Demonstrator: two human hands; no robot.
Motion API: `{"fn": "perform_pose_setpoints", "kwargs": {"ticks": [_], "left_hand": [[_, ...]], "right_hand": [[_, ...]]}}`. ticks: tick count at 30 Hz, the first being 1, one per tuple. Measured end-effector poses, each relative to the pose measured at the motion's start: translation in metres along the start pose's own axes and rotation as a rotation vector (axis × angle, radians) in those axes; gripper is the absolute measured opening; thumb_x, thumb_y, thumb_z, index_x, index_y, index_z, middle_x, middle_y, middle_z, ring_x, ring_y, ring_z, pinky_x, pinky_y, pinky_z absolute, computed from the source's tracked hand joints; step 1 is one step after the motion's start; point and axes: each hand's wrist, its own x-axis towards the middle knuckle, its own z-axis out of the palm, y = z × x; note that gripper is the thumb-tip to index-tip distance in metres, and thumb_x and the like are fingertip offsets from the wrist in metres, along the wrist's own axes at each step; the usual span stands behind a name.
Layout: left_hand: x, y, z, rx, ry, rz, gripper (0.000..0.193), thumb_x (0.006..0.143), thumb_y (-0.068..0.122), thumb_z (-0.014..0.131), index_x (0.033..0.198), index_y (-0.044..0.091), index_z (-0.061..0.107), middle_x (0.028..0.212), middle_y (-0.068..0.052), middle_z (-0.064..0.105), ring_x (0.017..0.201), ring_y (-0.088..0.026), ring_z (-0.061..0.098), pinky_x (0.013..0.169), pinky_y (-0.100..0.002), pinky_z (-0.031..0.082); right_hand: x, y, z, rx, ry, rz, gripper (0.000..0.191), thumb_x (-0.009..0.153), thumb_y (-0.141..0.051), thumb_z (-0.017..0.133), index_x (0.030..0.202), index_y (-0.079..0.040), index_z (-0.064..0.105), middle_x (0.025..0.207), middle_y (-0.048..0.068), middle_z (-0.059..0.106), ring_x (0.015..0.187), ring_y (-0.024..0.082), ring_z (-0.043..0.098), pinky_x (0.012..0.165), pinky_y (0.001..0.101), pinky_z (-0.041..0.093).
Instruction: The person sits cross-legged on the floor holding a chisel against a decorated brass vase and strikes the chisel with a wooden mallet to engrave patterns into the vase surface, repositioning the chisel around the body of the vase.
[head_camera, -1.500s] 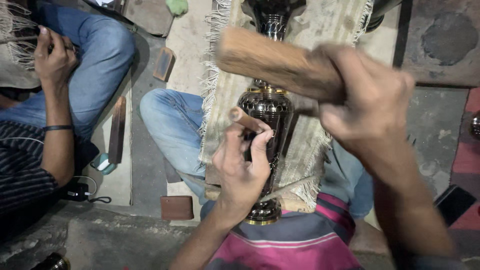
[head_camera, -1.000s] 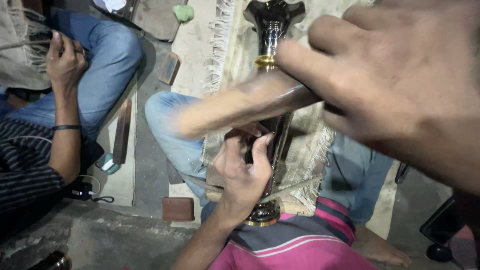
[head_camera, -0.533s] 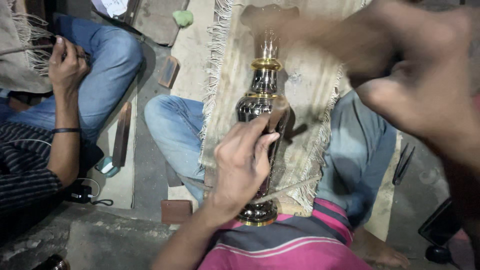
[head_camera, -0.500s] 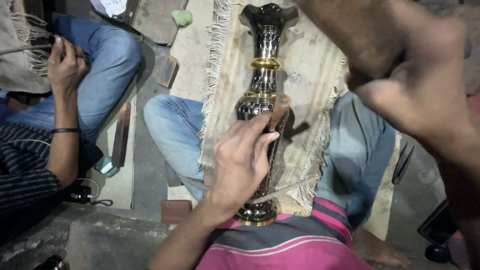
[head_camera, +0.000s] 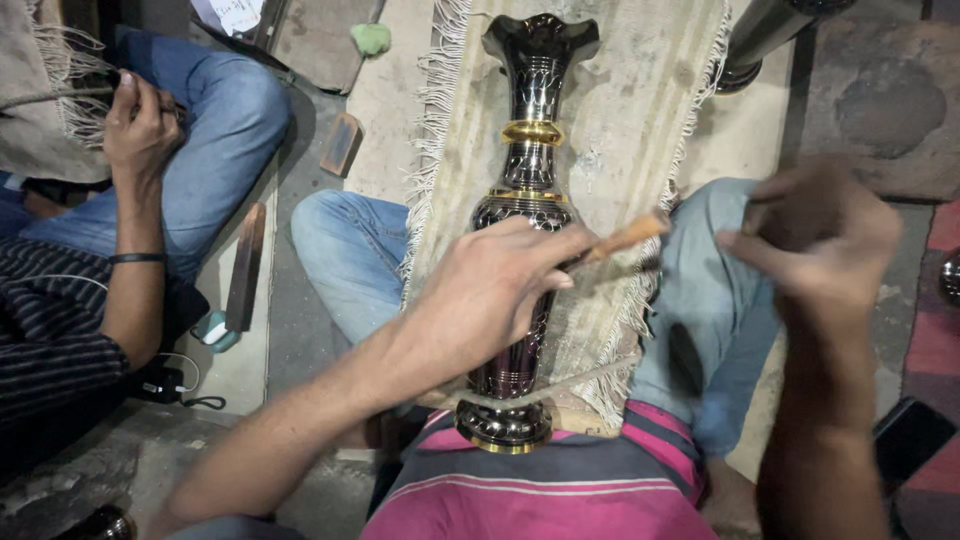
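Left hand (head_camera: 490, 300) fingers pinch a thin chisel-like tool (head_camera: 625, 238), tip resting on the belly of the dark metal vase (head_camera: 520, 230). Right hand (head_camera: 815, 235) fingers are curled tight around a blurred handle, now out to the right and low; half a second ago it was raised near the top, so a strike seems just done. Vase lies along a fringed cloth (head_camera: 620, 120) across the lap, mouth at the far end, contents not visible. At far left, another person's hand (head_camera: 140, 125) holds something.

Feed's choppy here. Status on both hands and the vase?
Left hand on vase, pinching thin tool. Right hand raised, blurred, grip unclear. Vase flat on fringed cloth.
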Motion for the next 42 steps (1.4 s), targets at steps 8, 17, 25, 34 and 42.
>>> {"fn": "perform_pose_setpoints", "kwargs": {"ticks": [8, 17, 25, 34, 42], "left_hand": [[0.023, -0.011, -0.011, 0.023, -0.215, 0.22, 0.036, 0.085, 0.003, 0.069, 0.12, 0.01, 0.064, 0.081, -0.011, 0.069, 0.082, -0.032, 0.068, 0.071, -0.048, 0.052], [0.045, -0.019, -0.017, 0.01, -0.471, 0.417, 0.038, 0.08, -0.001, 0.069, 0.116, 0.009, 0.066, 0.076, -0.014, 0.071, 0.077, -0.035, 0.072, 0.067, -0.048, 0.053], [0.035, -0.031, -0.017, -0.247, -0.347, 0.408, 0.034, 0.092, -0.001, 0.057, 0.124, 0.009, 0.064, 0.096, -0.011, 0.074, 0.087, -0.026, 0.076, 0.067, -0.039, 0.054], [-0.048, -0.014, 0.032, -0.247, 0.428, -0.182, 0.038, 0.096, 0.008, 0.074, 0.132, 0.003, 0.062, 0.108, -0.015, 0.073, 0.096, -0.027, 0.075, 0.083, -0.036, 0.059], [-0.044, -0.007, 0.036, -0.304, 0.491, -0.258, 0.034, 0.097, 0.005, 0.071, 0.129, 0.003, 0.063, 0.112, -0.017, 0.074, 0.101, -0.028, 0.078, 0.083, -0.034, 0.062]], "right_hand": [[-0.058, 0.013, 0.014, 0.145, 0.23, 0.161, 0.032, 0.08, 0.013, 0.076, 0.103, -0.002, 0.06, 0.085, 0.007, 0.063, 0.079, 0.019, 0.064, 0.075, 0.0318, 0.054], [-0.105, 0.035, 0.023, -0.366, 0.35, -0.108, 0.037, 0.087, 0.008, 0.083, 0.113, -0.002, 0.06, 0.096, 0.012, 0.065, 0.086, 0.024, 0.068, 0.081, 0.0362, 0.054], [-0.124, 0.058, 0.015, -0.325, 0.268, 0.138, 0.047, 0.082, 0.004, 0.085, 0.122, 0.002, 0.06, 0.11, 0.007, 0.067, 0.096, 0.013, 0.062, 0.088, 0.028, 0.051], [-0.034, 0.0, 0.019, -0.382, -0.006, 0.061, 0.043, 0.082, 0.001, 0.079, 0.122, 0.004, 0.062, 0.101, 0.011, 0.069, 0.093, 0.014, 0.067, 0.085, 0.0287, 0.054], [0.056, -0.102, 0.058, -0.905, -0.354, -0.435, 0.054, 0.074, -0.008, 0.08, 0.126, -0.005, 0.067, 0.095, 0.016, 0.07, 0.09, 0.033, 0.07, 0.075, 0.0473, 0.052]]}}
